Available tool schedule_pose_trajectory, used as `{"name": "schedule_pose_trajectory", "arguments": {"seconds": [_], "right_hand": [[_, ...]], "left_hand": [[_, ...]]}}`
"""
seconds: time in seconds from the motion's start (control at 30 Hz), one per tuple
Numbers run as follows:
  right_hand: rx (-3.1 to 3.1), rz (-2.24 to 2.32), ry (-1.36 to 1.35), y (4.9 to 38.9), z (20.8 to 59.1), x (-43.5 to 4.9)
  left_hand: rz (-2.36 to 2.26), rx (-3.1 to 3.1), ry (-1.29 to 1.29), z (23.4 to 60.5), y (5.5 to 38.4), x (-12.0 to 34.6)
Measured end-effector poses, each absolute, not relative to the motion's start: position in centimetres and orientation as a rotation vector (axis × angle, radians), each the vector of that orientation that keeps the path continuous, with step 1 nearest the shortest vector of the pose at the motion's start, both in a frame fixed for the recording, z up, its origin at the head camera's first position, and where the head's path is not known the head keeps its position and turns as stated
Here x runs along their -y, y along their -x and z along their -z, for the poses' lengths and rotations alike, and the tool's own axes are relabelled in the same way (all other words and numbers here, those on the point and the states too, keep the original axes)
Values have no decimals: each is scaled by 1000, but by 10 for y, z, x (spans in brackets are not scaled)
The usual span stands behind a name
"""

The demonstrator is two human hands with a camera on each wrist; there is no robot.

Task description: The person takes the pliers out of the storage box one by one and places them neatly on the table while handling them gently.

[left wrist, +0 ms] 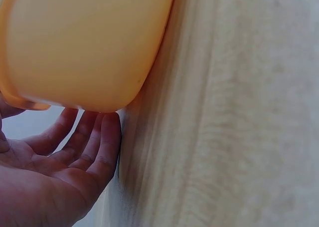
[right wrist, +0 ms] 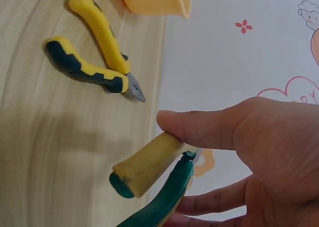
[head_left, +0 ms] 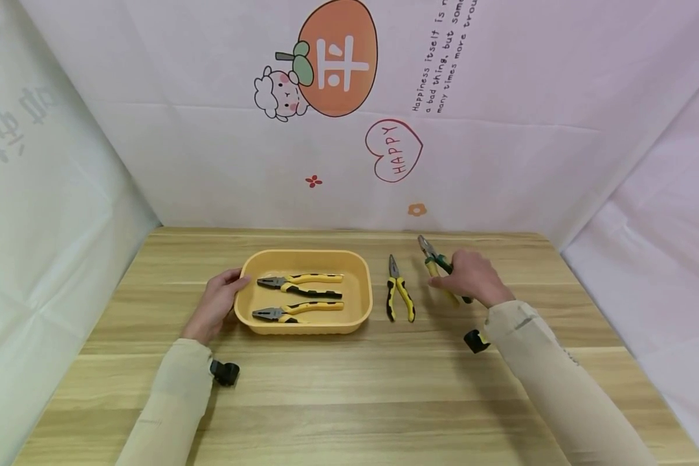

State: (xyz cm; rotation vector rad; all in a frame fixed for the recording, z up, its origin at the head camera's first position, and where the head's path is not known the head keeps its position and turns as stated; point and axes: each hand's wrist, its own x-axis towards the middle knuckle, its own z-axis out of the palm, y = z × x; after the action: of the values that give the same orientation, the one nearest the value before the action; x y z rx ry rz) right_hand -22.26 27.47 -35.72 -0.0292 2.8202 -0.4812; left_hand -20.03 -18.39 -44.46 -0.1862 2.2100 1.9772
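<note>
A shallow yellow plastic basin point(head_left: 303, 328) stands on the wooden table. Its left end is held by my left hand point(head_left: 215, 304), thumb over the rim and fingers against the outer wall point(left wrist: 89, 52). Inside lie two pairs of combination pliers point(head_left: 276, 283) with yellow-and-black handles, jaws to the left. Right of the basin, needle-nose pliers point(head_left: 393, 270) lie with handles spread toward me. Farther right, my right hand point(head_left: 474, 278) grips green-and-yellow-handled pliers point(head_left: 433, 266), tilted, with their head pointing away. In the right wrist view, thumb and fingers hold the spread handles point(right wrist: 149, 162).
White cloth walls point(head_left: 227, 168) with printed drawings and lettering enclose the table point(head_left: 349, 401) at the back and both sides. Each wrist wears a small black camera point(head_left: 225, 373). The back wall rises close behind the basin and pliers.
</note>
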Motion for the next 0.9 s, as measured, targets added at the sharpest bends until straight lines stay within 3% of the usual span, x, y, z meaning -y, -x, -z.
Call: {"name": "schedule_pose_trajectory", "arguments": {"seconds": [0.9], "right_hand": [[-2721, 528, -77, 225, 400, -269]], "left_hand": [[-1969, -2228, 177, 444, 199, 183]]}}
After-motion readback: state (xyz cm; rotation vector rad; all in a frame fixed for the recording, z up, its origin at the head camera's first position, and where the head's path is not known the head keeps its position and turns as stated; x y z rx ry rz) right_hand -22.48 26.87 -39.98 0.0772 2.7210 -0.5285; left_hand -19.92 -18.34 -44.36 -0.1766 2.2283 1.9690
